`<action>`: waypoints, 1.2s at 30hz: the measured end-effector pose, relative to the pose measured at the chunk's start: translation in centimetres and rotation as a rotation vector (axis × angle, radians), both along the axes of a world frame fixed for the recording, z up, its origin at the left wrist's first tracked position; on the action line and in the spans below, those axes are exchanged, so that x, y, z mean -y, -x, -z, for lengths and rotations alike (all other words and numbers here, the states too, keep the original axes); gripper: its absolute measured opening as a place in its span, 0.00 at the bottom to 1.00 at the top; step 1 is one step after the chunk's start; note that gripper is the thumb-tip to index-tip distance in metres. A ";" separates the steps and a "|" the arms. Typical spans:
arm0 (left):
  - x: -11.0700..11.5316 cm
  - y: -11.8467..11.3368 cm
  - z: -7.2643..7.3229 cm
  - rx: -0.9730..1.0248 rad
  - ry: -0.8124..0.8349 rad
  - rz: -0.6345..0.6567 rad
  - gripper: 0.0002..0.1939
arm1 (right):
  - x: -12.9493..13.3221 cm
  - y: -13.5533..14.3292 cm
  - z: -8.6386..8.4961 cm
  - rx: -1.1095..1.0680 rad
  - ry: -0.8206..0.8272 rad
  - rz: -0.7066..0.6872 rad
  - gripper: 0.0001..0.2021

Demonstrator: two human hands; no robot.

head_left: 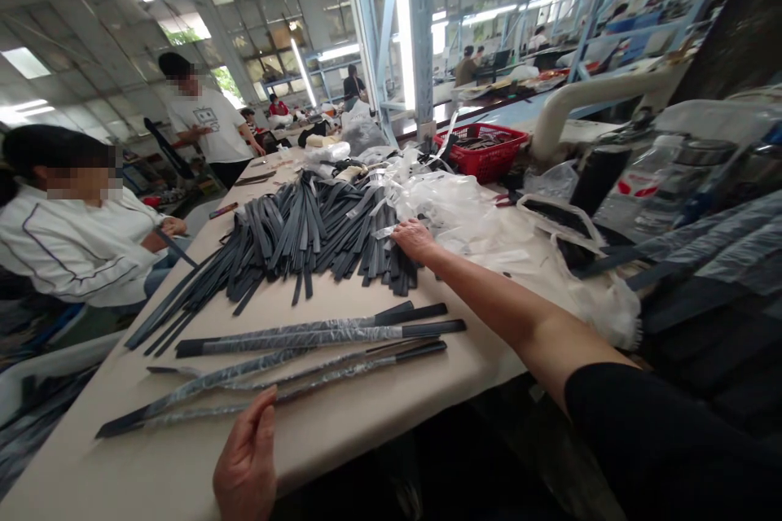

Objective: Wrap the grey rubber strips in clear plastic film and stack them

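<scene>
My left hand (245, 456) is at the table's front edge, fingers loosely curved and nothing visible in it. Its fingertips are beside the lowest of several dark strips wrapped in clear plastic (293, 335), lying across the table. My right hand (414, 240) reaches forward, its fingers closed on a small piece of clear plastic (384, 233). That hand is over the right end of a large pile of loose dark strips (293, 228). Crumpled clear plastic bags (455, 199) lie heaped just beyond and to the right of it.
A red basket (480, 151) with dark pieces stands behind the bags. A seated person (73, 236) at the left holds a dark strip; another person (211, 126) stands behind. Clear bottles (651, 171) and a pale pipe (568, 110) are at the right.
</scene>
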State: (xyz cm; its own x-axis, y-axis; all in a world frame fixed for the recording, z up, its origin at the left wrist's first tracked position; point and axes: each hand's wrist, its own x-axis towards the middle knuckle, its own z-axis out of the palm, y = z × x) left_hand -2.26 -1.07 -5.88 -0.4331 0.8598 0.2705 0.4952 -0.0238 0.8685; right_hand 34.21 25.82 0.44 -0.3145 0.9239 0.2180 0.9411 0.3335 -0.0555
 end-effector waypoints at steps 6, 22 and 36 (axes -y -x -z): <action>-0.2 0.4 0.0 -0.030 0.000 0.008 0.20 | 0.0 -0.3 -0.4 0.073 -0.005 0.081 0.15; 0.7 -10.1 -2.2 0.576 0.291 0.527 0.28 | 18.3 2.2 -0.1 -0.412 -0.464 -0.437 0.12; -2.7 -14.7 -4.7 0.816 0.707 0.824 0.21 | 22.1 1.4 0.8 -0.364 -0.387 -0.721 0.14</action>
State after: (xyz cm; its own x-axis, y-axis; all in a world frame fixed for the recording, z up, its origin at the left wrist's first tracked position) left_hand 12.46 1.67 -1.16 0.4469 0.7917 -0.4166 -0.1036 0.5084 0.8549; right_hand 32.78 3.75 -0.37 -0.6406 0.3690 0.6734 0.4413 0.8946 -0.0705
